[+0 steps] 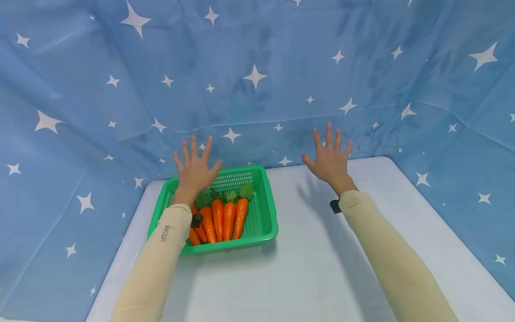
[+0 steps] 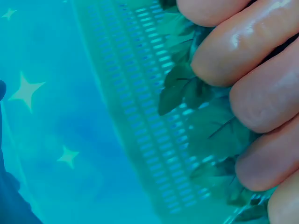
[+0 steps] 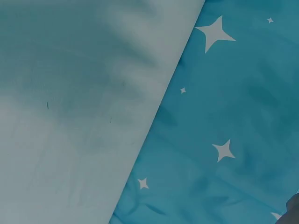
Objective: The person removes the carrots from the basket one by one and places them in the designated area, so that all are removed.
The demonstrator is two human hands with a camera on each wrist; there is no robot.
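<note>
In the head view my left hand (image 1: 195, 173) hovers with spread fingers over the left part of a green plastic basket (image 1: 251, 240). Several orange carrots (image 1: 229, 221) with green leafy tops (image 1: 246, 191) lie side by side in it, some hidden behind my left forearm. The left wrist view, tinted blue, looks down on the carrots (image 2: 240, 49), their leaves (image 2: 219, 128) and the slotted basket wall (image 2: 140, 116). My right hand (image 1: 331, 162) is raised above the back of the table, its fingers spread and holding nothing; its shadow falls on the white surface.
The white table (image 1: 314, 268) ends at the back against a blue cloth (image 1: 281, 53) with white stars, which also hangs at both sides. The table edge and cloth (image 3: 243, 102) fill the right wrist view. Dark bands sit at both wrists.
</note>
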